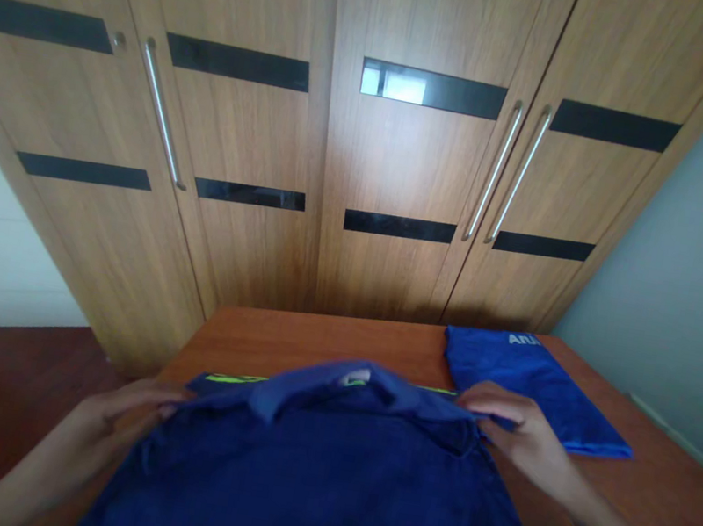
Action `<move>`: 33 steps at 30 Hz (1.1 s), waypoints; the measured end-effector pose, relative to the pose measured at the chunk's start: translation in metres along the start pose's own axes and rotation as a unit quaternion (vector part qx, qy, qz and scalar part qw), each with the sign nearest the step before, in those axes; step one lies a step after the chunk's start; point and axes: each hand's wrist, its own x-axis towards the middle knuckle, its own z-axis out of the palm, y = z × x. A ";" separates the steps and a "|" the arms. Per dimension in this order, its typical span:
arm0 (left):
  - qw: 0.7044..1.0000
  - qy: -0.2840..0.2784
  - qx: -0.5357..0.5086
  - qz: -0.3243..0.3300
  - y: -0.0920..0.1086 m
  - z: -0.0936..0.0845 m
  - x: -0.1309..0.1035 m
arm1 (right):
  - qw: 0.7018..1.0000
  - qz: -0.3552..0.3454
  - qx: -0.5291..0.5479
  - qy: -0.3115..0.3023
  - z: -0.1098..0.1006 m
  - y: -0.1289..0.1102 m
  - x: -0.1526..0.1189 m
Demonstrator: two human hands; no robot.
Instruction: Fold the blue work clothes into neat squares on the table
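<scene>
A navy blue collared shirt [316,489] spreads across the lower middle of the view, its collar [319,382] at the far end. Strips of bright yellow-green trim [236,378] show behind the collar, along with a small pale label. My left hand [105,428] is closed on the shirt's left shoulder corner, the fingertips partly hidden by cloth. At the opposite shoulder, my right hand [516,427] pinches the fabric between thumb and fingers. The lower end of the shirt runs out of view.
A folded bright blue cloth item [525,384] with white lettering lies on the reddish-brown wooden table [314,333], just beyond my right hand. Behind the table stands a wooden wardrobe [382,277] with long metal handles. A pale wall [684,307] is at the right.
</scene>
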 end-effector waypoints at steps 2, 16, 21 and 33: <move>0.993 -0.081 0.042 0.078 -0.017 0.011 -0.036 | 0.999 -0.021 -0.042 -0.027 0.012 -0.003 -0.035; 0.930 -0.038 0.284 0.232 0.000 0.047 -0.065 | 0.936 -0.063 -0.313 -0.151 0.051 -0.010 -0.081; 0.933 -0.022 0.271 0.237 0.003 0.044 -0.060 | 0.952 -0.043 -0.273 -0.135 0.050 -0.012 -0.080; 0.962 -0.009 0.215 0.168 -0.006 0.002 -0.065 | 0.974 -0.023 -0.210 -0.077 0.015 -0.039 -0.073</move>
